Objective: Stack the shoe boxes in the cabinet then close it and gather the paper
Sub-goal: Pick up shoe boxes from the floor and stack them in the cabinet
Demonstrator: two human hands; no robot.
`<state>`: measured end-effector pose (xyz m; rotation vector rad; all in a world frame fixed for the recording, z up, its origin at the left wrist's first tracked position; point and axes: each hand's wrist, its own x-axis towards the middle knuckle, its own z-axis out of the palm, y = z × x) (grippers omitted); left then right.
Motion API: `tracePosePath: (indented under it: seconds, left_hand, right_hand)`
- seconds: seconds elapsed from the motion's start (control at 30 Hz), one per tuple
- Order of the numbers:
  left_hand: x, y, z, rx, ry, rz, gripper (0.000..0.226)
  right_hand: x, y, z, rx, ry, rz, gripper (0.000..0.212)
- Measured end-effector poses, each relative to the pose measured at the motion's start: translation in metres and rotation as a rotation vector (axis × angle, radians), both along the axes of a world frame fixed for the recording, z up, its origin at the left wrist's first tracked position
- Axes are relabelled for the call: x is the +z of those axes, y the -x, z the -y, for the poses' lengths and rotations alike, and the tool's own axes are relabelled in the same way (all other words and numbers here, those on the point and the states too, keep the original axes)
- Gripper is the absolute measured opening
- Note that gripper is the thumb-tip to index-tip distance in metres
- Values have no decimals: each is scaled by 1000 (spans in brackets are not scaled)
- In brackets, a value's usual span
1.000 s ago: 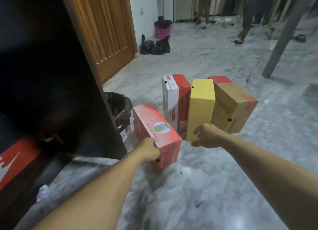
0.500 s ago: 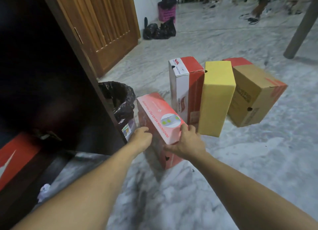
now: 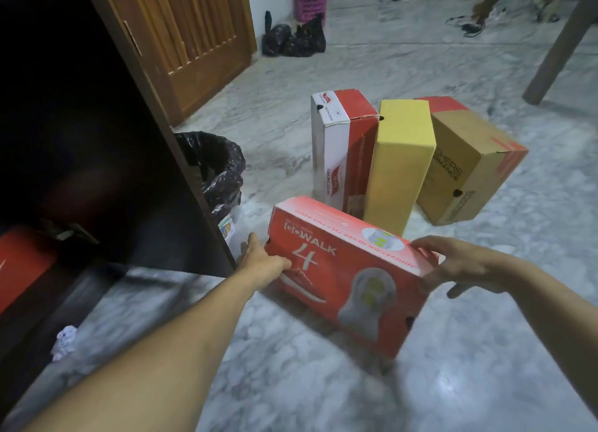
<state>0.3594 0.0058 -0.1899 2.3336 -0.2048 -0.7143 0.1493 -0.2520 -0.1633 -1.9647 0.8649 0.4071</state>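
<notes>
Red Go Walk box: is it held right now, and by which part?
Yes. The red Go Walk box is held by its two short ends: left hand on the cabinet-side end, right hand on the opposite end.

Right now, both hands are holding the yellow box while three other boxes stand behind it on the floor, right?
Not quite: the head view shows the left hand and right hand holding the red box, one at each end. The yellow box stands behind it with the white-and-red box and the brown box.
</notes>
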Motion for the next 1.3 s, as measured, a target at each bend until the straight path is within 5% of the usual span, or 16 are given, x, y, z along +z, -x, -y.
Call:
tracePosePath:
  seconds: [0.13,0.3,0.47,0.57,0.73,0.9,1.03,1.17,1.3]
  left_hand:
    - [-19,12,-4,-24,71,-98,57]
    - [-37,21,-7,-15,138,-107,62]
    - [-40,28,-10,41,191,-127,59]
    - [-36,30,-10,65,249,-129,62]
    - [4,41,-17,54,347,-50,66]
    - [61,57,-37,26,433,39,58]
    - [110,73,-56,-18,453,103,51]
    - [164,92,-80,-42,452,190,55]
    - [210,114,-107,-81,500,248,46]
  right_hand:
    - [-13,23,17,-151,-130,159,77]
    - [-42,28,2,-478,-123,352,69]
    - [-62,33,-22,-454,-45,291,41]
    - [-55,34,-23,-516,-8,386,57]
    - [-6,41,-29,-489,143,487,53]
    - [62,61,-47,-349,35,521,80]
    - [113,75,-65,-240,91,554,79]
    - [163,93,-87,-230,138,635,104]
    - [204,111,-108,-226,135,703,82]
